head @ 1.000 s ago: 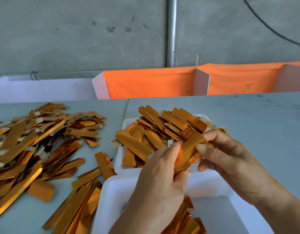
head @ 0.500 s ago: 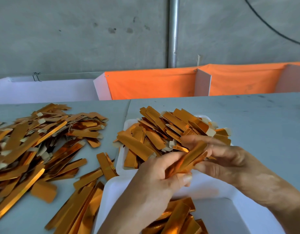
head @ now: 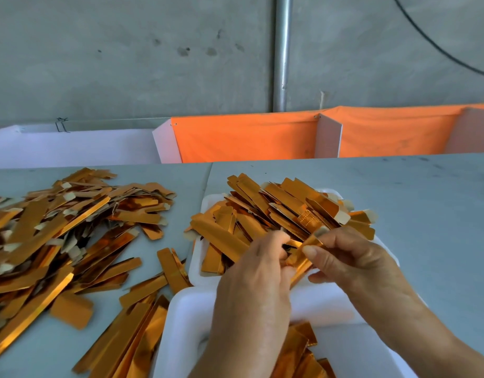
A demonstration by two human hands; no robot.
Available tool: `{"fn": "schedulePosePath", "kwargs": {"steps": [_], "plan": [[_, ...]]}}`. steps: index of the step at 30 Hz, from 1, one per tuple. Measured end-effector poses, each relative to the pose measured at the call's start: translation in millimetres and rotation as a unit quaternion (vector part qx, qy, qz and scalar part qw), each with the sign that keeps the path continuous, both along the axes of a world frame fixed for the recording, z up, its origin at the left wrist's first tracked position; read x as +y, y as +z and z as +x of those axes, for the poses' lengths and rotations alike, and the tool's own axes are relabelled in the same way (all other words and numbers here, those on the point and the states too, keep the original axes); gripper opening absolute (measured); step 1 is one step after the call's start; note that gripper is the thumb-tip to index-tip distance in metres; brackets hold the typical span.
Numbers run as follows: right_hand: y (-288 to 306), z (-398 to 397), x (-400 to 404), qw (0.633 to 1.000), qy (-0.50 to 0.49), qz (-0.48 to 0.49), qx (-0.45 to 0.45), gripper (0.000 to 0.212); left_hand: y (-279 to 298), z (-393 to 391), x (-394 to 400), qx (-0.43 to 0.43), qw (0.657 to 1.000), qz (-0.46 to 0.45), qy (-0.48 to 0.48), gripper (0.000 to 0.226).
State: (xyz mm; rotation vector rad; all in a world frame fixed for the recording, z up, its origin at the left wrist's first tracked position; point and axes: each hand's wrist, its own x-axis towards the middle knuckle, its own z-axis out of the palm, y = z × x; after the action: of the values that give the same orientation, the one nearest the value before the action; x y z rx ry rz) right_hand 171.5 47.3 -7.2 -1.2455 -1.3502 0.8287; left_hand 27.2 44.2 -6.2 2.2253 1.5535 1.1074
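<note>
The held strip [head: 303, 251] is showing a glossy, mirror-like gold-orange foil face, smooth and catching the light. The loose strips [head: 58, 236] are showing the same shiny foil, with matt beige paper-like tabs and backs turning up among them. The far tray [head: 195, 264] and near tray [head: 186, 317] are looking white, matt and smooth; foam or plastic cannot be determined. The grey table [head: 412, 214] is presenting a smooth matt surface. The wall [head: 126, 64] is appearing as rough, stained concrete, the pipe [head: 281, 50] is gleaming as bare metal, and the orange cloth [head: 243, 137] is looking matt.

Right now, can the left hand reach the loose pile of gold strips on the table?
Probably yes: nothing tall stands between the left hand and the pile, though it now pinches a strip.
</note>
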Motion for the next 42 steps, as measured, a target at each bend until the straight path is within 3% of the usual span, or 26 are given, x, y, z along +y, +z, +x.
{"fn": "schedulePosePath", "kwargs": {"steps": [5,11,15,22,24,29,34,38,42], "plan": [[4.2,3.3,-1.8,0.999,-0.003,-0.035,0.041,0.008,-0.4,3.9,-0.2,0.031,0.999,-0.002,-0.036,0.051],[8.8,11.0,-6.4,0.997,0.041,-0.018,0.068,0.027,-0.1,-0.4,0.7,-0.003,0.999,0.002,-0.038,0.049],[8.2,18.3,-5.6,0.997,0.052,-0.022,0.059,0.033,-0.9,2.9,-2.1,0.018,0.998,-0.002,-0.057,0.064],[12.3,25.5,-5.9,0.978,0.176,-0.076,0.086,0.021,-0.6,-3.0,0.0,0.009,0.999,0.005,-0.038,0.047],[13.3,29.2,-4.9,0.978,0.174,-0.076,0.088,0.027,0.7,-4.2,0.1,0.004,0.999,-0.003,-0.053,0.044],[14.5,30.9,-3.9,0.982,0.158,-0.033,0.095,0.019,2.6,-5.4,0.8,-0.014,0.995,-0.011,-0.100,0.044],[12.9,30.2,-3.5,0.975,0.174,-0.047,0.128,0.050,0.7,-5.4,1.4,-0.018,0.993,-0.029,-0.109,0.043],[12.2,30.7,-2.3,0.974,0.167,-0.061,0.142,0.025,1.9,-7.5,1.1,-0.060,0.992,-0.058,-0.096,0.047],[10.5,28.9,-1.1,0.980,0.132,-0.050,0.143,0.021,3.2,-5.1,-0.4,-0.080,0.991,-0.056,-0.092,0.051]]}}
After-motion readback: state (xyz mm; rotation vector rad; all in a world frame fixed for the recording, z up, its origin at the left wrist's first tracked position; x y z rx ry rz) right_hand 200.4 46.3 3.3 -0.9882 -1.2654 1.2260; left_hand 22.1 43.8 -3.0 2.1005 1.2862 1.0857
